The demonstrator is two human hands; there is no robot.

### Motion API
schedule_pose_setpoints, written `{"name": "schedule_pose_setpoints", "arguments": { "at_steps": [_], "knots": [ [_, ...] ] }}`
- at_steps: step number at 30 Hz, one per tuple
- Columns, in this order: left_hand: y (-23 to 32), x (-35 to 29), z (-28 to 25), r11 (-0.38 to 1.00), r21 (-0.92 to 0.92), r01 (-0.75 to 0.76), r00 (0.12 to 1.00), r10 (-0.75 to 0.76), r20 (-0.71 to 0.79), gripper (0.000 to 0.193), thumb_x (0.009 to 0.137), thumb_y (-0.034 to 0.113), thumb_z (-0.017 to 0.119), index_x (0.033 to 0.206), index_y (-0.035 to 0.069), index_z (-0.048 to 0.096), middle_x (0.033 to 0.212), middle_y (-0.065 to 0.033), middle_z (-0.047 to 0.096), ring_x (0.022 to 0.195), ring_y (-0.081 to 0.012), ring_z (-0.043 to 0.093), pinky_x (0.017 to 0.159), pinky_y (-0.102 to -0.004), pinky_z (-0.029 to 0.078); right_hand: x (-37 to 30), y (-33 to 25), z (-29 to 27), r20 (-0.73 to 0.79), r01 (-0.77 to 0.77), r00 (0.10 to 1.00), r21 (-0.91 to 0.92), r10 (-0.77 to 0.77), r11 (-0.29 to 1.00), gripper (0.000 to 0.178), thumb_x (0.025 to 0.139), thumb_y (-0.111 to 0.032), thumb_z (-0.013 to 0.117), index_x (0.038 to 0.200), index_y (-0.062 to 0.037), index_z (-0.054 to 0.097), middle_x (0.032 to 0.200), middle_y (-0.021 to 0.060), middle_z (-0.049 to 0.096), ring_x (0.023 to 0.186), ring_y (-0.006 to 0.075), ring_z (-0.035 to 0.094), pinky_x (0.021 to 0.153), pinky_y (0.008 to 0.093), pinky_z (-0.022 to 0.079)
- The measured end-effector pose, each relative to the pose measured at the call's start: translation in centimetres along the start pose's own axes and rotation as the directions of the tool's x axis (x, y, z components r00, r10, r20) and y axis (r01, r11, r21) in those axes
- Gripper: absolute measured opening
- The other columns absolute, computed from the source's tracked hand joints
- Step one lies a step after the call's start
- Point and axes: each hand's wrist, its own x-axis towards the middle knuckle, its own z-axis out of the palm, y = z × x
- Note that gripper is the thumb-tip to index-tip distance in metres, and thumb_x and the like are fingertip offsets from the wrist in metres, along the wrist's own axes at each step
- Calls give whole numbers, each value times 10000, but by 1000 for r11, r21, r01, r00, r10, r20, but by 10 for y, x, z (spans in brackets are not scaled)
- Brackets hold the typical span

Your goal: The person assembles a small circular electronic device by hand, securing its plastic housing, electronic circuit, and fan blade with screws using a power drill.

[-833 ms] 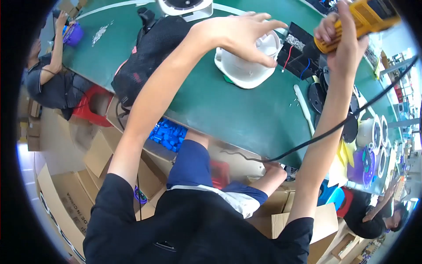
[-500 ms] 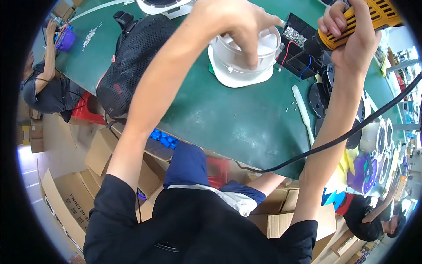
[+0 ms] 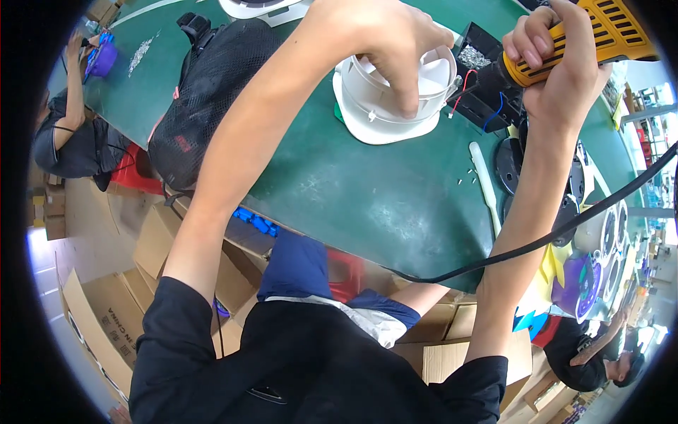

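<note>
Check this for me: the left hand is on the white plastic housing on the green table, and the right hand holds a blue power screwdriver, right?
Not quite. The head view shows the power screwdriver in the right hand is yellow and black, not blue. The rest holds.

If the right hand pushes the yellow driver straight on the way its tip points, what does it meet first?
Probably the white round housing that the left hand holds: the right hand aims the yellow driver leftward at its rim. The black parts tray lies close below; depth is unclear.
</note>
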Motion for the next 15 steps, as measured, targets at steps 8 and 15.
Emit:
{"name": "schedule_pose_setpoints", "arguments": {
  "at_steps": [8, 15],
  "knots": [
    [2, 6, -3, 999, -28, -25, 999, 27, 46, 931, 513, 379, 792, 1353, 86, 519, 1236, -131, 594, 1077, -313, 630, 888, -391, 552, 1, 6, -5, 21, -56, 998, 10, 56, 998, 165, 914, -160, 582, 1000, -38, 511, 520, -29, 395, 383, 72, 385, 381, 234, 382],
    [5, 0, -7, 999, -38, 16, 998, -14, 66, 906, 511, 368, 787, 1337, 96, 530, 1236, -126, 595, 1066, -313, 634, 876, -389, 556, 1, 7, -2, 38, -59, 998, 26, 58, 998, 164, 917, -156, 579, 1018, -43, 514, 527, -28, 397, 384, 69, 384, 380, 230, 380]
  ]
}}
